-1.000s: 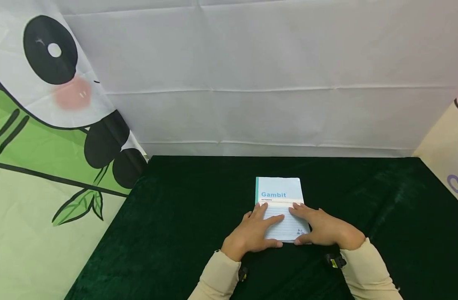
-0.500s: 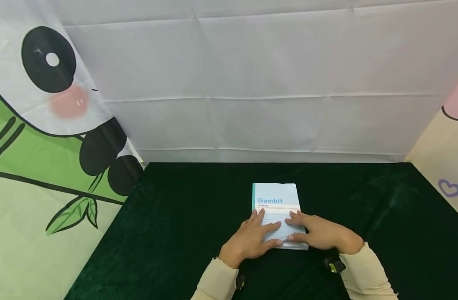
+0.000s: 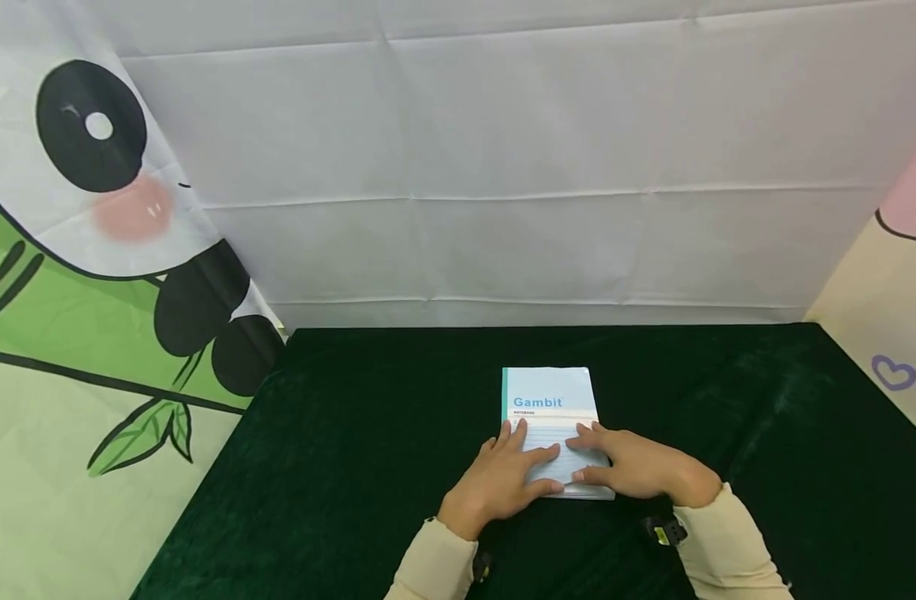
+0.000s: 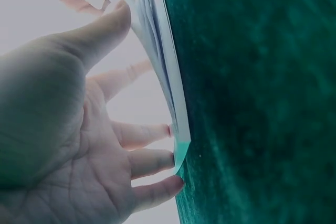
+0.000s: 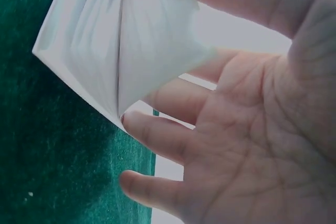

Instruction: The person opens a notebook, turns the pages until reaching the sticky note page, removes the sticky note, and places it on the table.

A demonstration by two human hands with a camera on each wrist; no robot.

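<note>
A pale blue "Gambit" notebook (image 3: 551,385) with a teal spine lies on the dark green cloth (image 3: 352,433). My left hand (image 3: 498,479) rests on its lower left part, fingers spread and straight; the thumb reaches along the bottom edge. At the lower right corner, my right hand (image 3: 641,467) has the cover's raised corner between thumb and fingers. In the right wrist view, the lifted cover (image 5: 157,40) bends up toward the palm, and the page edges (image 5: 89,30) show below it. From the left wrist, the page block (image 4: 170,61) appears slightly fanned.
A white cloth backdrop (image 3: 503,167) stands behind the table's far edge. On the left hangs a sheet with a cartoon panda (image 3: 112,183) and on the right one with a purple heart (image 3: 894,373). Green cloth extends around the notebook.
My right thumb has moved inward and up from the notebook's lower right corner, bending the cover corner up with it. My left hand stays on the cover. The head view has shifted slightly.
</note>
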